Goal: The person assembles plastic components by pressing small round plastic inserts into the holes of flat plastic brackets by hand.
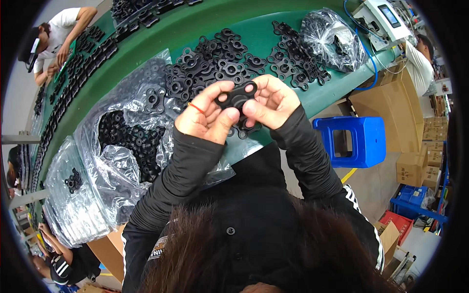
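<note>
Between my two hands is a black plastic three-lobed part (237, 95) with round holes, shaped like a fidget spinner. My left hand (207, 113) grips its left side, thumb underneath and fingers curled behind. On the right side my right hand (271, 101) pinches it, with the thumb across its front. The lower lobe is partly hidden by my thumbs. Just beyond my hands lies a heap of similar black lobed parts (220, 56) on the green table (312, 95). A clear plastic bag (115, 156) full of small round black pieces lies left of my left forearm.
A second pile of black parts (293, 53) and a wrapped bag (332, 36) lie at the far right, near a white device with a screen (386, 19). A blue stool (361, 141) and cardboard boxes (386, 105) stand right. Rows of parts (78, 71) line a green conveyor; people work nearby.
</note>
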A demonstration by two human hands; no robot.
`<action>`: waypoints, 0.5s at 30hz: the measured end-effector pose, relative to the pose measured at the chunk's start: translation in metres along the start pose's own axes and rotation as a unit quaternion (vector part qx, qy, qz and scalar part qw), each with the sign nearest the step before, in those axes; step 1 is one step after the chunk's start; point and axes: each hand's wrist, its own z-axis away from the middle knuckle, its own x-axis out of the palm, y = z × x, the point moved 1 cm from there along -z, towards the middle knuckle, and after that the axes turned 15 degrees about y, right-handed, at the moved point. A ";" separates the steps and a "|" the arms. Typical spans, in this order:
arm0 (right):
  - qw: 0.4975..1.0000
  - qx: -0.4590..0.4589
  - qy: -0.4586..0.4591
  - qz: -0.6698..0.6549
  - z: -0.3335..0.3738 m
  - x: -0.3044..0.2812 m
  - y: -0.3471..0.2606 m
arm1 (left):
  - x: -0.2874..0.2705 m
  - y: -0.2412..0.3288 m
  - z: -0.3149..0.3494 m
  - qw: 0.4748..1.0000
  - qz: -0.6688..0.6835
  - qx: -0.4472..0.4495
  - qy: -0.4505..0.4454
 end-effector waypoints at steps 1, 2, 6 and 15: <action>1.000 0.014 0.004 -0.005 -0.001 -0.002 -0.001 | 0.001 0.000 -0.003 1.000 -0.013 -0.004 -0.005; 1.000 0.011 0.007 -0.016 -0.003 -0.005 -0.002 | 0.004 0.001 -0.005 1.000 -0.015 -0.007 -0.009; 0.998 -0.014 0.042 -0.041 -0.004 -0.013 -0.002 | 0.015 -0.001 -0.014 0.999 -0.018 -0.037 -0.024; 0.986 -0.048 0.135 -0.081 -0.017 -0.039 0.018 | 0.044 -0.019 -0.048 0.995 -0.024 -0.074 -0.061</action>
